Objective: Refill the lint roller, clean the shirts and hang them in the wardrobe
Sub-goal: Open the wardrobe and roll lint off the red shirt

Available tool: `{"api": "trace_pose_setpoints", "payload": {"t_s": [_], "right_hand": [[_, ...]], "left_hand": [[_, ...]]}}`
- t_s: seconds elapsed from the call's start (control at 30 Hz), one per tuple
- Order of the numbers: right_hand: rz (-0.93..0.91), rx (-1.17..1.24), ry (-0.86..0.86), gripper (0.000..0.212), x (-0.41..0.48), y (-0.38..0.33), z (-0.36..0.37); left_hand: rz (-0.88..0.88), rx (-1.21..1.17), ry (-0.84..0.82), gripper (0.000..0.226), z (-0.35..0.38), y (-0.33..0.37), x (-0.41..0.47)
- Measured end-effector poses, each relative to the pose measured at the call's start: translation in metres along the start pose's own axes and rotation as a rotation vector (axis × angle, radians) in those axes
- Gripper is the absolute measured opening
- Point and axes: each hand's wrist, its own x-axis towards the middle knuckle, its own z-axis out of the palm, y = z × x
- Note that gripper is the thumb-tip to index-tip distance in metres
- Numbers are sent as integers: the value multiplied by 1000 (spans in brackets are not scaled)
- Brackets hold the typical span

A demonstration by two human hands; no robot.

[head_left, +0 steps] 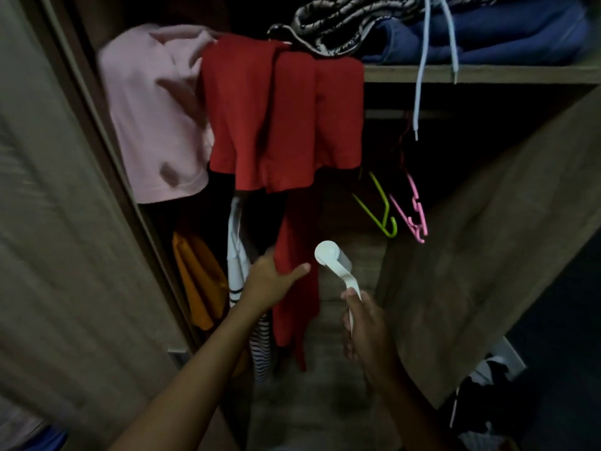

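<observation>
A red shirt (279, 112) hangs in the open wardrobe, and a long red part of it trails down the middle. My left hand (270, 283) holds that lower red cloth, thumb on one side and fingers behind it. To its right, my right hand (366, 323) grips the handle of a white lint roller (331, 255), whose head points up beside the red cloth. A pink shirt (156, 112) hangs to the left of the red one.
An orange garment (198, 281) and a striped one (260, 346) hang low at the left. Green (385, 213) and pink (413, 209) empty hangers dangle at the right. Folded blue cloth (481, 30) lies on the upper shelf (487, 74). A wardrobe door (65, 222) stands at the left.
</observation>
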Motion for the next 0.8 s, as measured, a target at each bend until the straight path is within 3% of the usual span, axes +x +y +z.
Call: {"api": "trace_pose_setpoints", "payload": {"t_s": [0.07, 0.13, 0.33, 0.5, 0.6, 0.8], "right_hand": [[-11, -8, -9, 37, 12, -1, -3], [-2, -2, -41, 30, 22, -1, 1], [-35, 47, -253, 24, 63, -23, 23], [-200, 3, -360, 21, 96, -51, 47], [-251, -102, -385, 18, 86, -3, 63], [-179, -332, -542, 19, 37, 112, 52]], "left_hand": [[22, -5, 19, 29, -1, -8, 6], [3, -95, 65, 9, -7, -14, 4], [-135, -384, 158, 27, -19, -28, -24], [-149, -516, 274, 37, -30, -15, -45], [-155, -540, 299, 33, -37, -9, -53], [-119, -449, 329, 33, -43, -14, -60]]}}
